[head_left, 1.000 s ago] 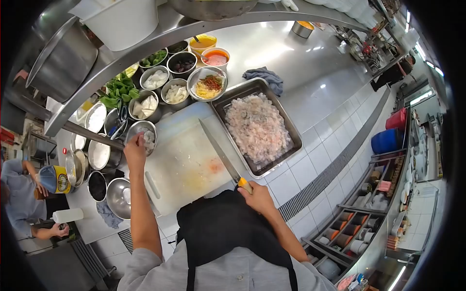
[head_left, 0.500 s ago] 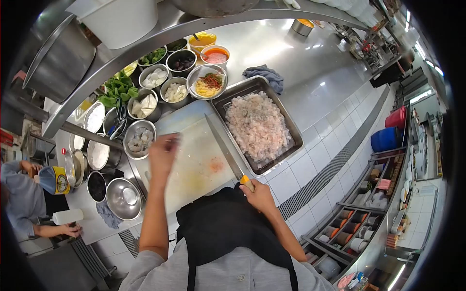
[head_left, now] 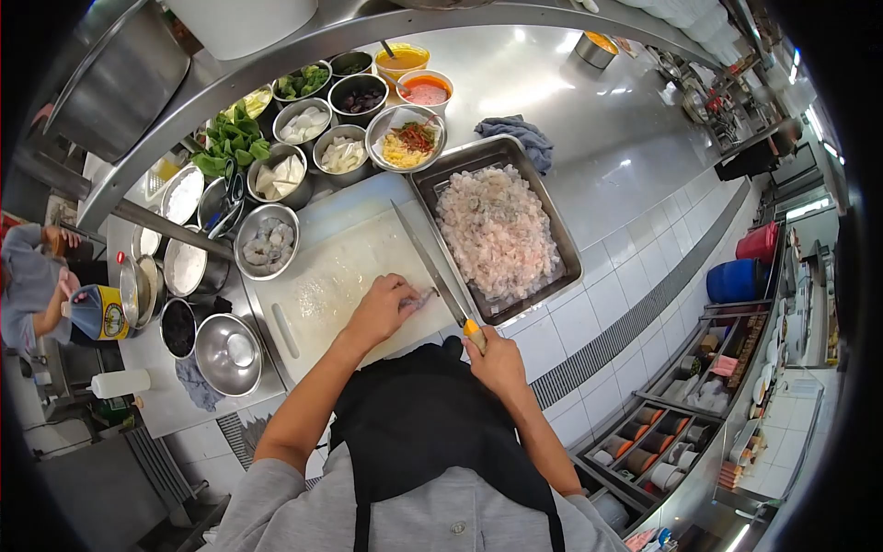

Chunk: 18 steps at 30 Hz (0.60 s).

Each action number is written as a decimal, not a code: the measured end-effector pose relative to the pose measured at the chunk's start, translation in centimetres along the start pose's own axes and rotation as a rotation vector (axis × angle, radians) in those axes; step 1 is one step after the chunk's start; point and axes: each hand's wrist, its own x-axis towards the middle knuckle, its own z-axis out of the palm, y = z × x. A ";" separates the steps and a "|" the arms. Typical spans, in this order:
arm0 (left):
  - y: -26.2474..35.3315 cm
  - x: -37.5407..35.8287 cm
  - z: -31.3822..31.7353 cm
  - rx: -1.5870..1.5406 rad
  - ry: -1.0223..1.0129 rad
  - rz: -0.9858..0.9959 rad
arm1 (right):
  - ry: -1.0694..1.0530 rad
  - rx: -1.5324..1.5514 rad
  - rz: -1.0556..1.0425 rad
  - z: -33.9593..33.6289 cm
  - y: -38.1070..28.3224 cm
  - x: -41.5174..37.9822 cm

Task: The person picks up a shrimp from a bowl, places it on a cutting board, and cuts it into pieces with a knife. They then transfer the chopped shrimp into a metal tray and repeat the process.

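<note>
My left hand (head_left: 386, 304) rests low on the white cutting board (head_left: 317, 285), its fingers closed on a raw shrimp (head_left: 422, 300) pressed to the surface. My right hand (head_left: 499, 361) grips the yellow handle of a long knife (head_left: 422, 252). Its blade points up and away along the board's right edge, beside the shrimp. A steel bowl of peeled shrimp (head_left: 269, 241) stands at the board's left edge. Right of the knife is a deep metal tray (head_left: 572, 265) heaped with chopped, pale pink shrimp meat (head_left: 497, 230).
Containers of ingredients crowd behind the board, including leafy greens (head_left: 230, 143) and a bowl of yellow and red garnish (head_left: 405, 143). A bare steel bowl (head_left: 229, 355) sits lower left. A grey cloth (head_left: 517, 138) lies behind the tray. A metal shelf (head_left: 368, 35) overhangs. A co-worker (head_left: 32, 276) stands at left.
My left hand has moved from beside the shrimp bowl to the board's near right side, where a shrimp now shows at its fingertips. The co-worker's hand has left the white bottle.
</note>
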 end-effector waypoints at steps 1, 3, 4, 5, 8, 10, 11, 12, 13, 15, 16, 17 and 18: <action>0.4 -0.3 -0.1 0.023 0.011 -0.012 | 0.019 -0.026 -0.033 -0.4 -0.4 0.0; 1.1 -0.9 -0.1 0.067 0.026 -0.033 | 0.010 -0.063 -0.057 -0.9 -1.4 0.1; 1.3 -1.0 0.0 0.065 0.041 -0.031 | 0.005 -0.084 -0.068 -0.9 -1.8 0.3; 1.3 -0.9 0.0 0.063 0.058 -0.029 | 0.014 -0.104 -0.092 -0.6 -2.2 0.7; 1.5 -0.6 -0.1 0.109 0.034 -0.024 | 0.023 -0.168 -0.137 1.0 -2.5 2.1; 1.5 -0.6 0.1 0.134 0.009 -0.038 | 0.009 -0.215 -0.126 1.7 -2.5 2.8; 1.4 -0.5 0.1 0.137 0.008 -0.053 | -0.025 -0.242 -0.098 1.4 -2.4 2.4; 1.4 -0.4 0.1 0.139 0.006 -0.070 | -0.063 -0.270 -0.069 0.5 -2.8 1.5; 1.4 -0.4 0.0 0.136 -0.007 -0.080 | -0.101 -0.297 -0.039 0.1 -3.1 1.0; 1.3 -0.1 -0.2 0.132 -0.036 -0.094 | -0.105 -0.301 -0.036 0.7 -2.9 1.5; 1.1 0.0 -0.3 0.119 -0.045 -0.095 | -0.106 -0.302 -0.031 1.2 -2.7 1.8; 1.0 0.1 -0.3 0.106 -0.057 -0.094 | -0.095 -0.304 -0.052 2.0 -2.7 2.6; 0.9 0.2 -0.3 0.094 -0.068 -0.092 | -0.084 -0.306 -0.074 3.1 -3.1 4.0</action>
